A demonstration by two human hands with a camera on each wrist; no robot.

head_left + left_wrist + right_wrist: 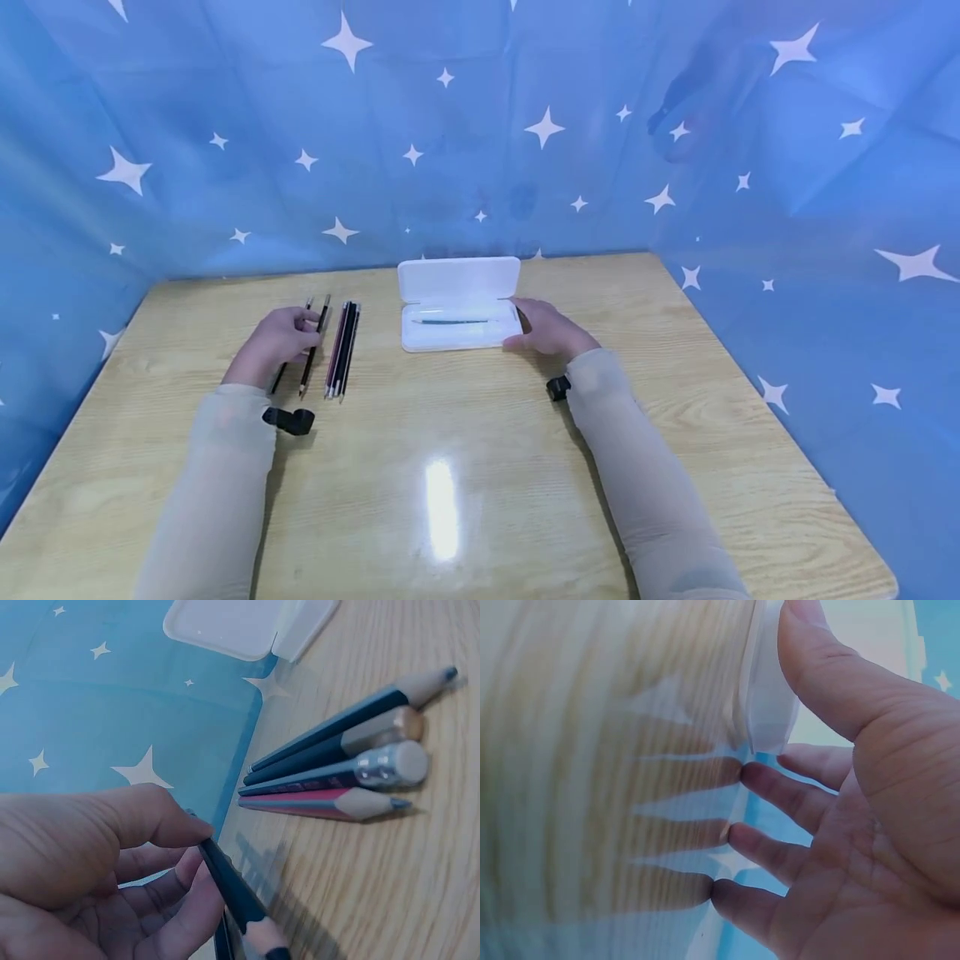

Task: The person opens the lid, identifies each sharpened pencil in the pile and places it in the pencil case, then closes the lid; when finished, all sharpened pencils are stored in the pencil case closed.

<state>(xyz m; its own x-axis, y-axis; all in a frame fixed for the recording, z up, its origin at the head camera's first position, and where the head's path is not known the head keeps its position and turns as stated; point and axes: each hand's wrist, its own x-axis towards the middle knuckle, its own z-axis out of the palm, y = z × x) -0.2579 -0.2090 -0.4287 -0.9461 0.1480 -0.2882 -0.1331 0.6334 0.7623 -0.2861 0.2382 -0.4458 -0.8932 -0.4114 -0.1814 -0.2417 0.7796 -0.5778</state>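
My left hand pinches a dark pencil between thumb and fingers, its sharpened tip pointing toward the table's front. Under that hand lies another dark pencil, partly hidden. Just right of it several pencils lie side by side, dark ones and a reddish one, some with tips and some with blunt ends toward me. A white pencil case lies open with its lid raised at the back; one pencil rests inside. At the case's right end is my right hand, thumb against the rim, other fingers extended and spread, fingertips on the table.
The wooden table carries everything and reflects a bright patch of light near its front. A blue cloth with white stars hangs behind and along both sides. Black wrist cameras sit on both sleeves.
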